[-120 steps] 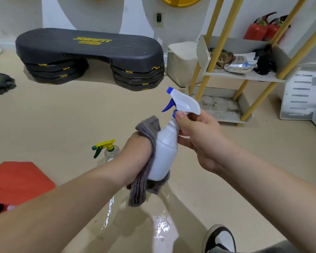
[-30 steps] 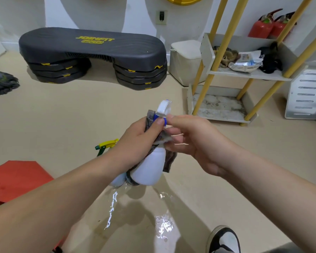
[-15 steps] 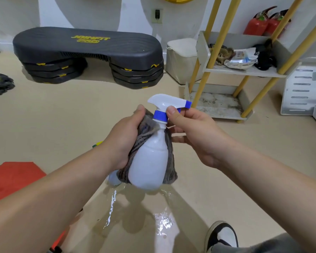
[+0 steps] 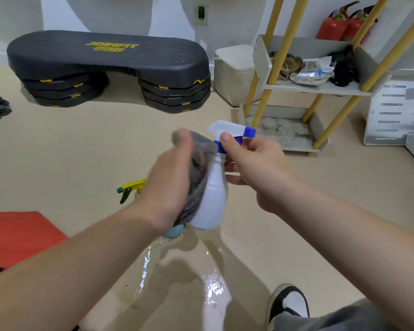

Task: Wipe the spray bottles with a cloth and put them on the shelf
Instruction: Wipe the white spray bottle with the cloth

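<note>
Here, in mid-air above the wet floor point(image 4: 81, 151), your right hand point(image 4: 256, 170) pinches the white spray bottle point(image 4: 210, 204) at its blue collar point(image 4: 218, 146) while your left hand point(image 4: 170, 185) wraps the grey cloth point(image 4: 198, 163) round its body. Likely light, stiff plastic, slick when damp; the collar looks the surest hold.

The spray bottle point(image 4: 210, 201) is white with a blue collar and nozzle tip. The cloth point(image 4: 196, 168) is grey. The second bottle point(image 4: 132, 187), left of it, has a yellow-and-green trigger. Far left, the step platform point(image 4: 105, 58) is charcoal with yellow lettering. The shelf point(image 4: 320, 88) is white with yellow poles. The near-left mat point(image 4: 17, 232) is red.
</note>
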Motion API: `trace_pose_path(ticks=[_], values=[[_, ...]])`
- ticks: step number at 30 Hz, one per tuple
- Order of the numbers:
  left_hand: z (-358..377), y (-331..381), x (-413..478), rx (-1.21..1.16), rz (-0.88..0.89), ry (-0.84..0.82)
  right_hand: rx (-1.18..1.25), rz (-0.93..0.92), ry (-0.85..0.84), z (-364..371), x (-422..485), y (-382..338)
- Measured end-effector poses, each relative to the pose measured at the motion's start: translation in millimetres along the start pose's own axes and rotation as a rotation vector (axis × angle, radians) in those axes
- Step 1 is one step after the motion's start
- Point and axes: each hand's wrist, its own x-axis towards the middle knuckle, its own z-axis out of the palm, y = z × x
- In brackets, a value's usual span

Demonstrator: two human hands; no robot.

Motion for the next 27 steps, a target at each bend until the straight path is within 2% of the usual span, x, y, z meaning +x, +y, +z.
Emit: trace_pose_path(ticks=[2, 3, 5, 7, 10, 13, 14, 16, 18, 20, 22, 25, 27], values=[[3, -18, -4, 0.294, 0.279, -0.222, -0.007, -0.013, 0.04, 3, 0, 1], [1, -28, -2, 0.45, 0.391, -0.281, -0.005, -0.019, 0.056, 5, -1, 1], [-7, -46, 10, 0.646, 0.564, -0.255, 0.006, -0.024, 0.067, 7, -3, -1], [-12, -54, 19, 0.641, 0.587, -0.145, 0.018, -0.048, 0.048, 9, -5, -4], [-7, -53, 19, 0.509, 0.488, -0.005, 0.038, -0.091, 0.011, 14, -8, -7], [-2, -48, 24, 0.314, 0.365, -0.005, 0.029, -0.084, 0.017, 19, -12, -8], [-5, -49, 30, 0.233, 0.265, 0.01, 0.026, -0.08, 0.023, 20, -12, -8], [-16, -56, 43, 0.083, -0.054, 0.032, 0.036, -0.082, 0.03, 18, -11, -7], [-24, -63, 46, -0.094, -0.34, -0.055, 0.079, -0.081, 0.025, 12, -9, -7], [-20, -63, 44, -0.212, -0.436, -0.104, 0.125, -0.063, 0.016, 6, -8, -9], [-7, -56, 35, -0.106, -0.309, -0.071, 0.127, -0.043, 0.012, 4, -6, -7], [12, -46, 10, 0.402, 0.233, 0.09, 0.092, -0.035, -0.015, 11, -8, -1], [13, -43, 1, 0.67, 0.415, 0.107, 0.068, -0.03, -0.019, 15, -10, -1]])
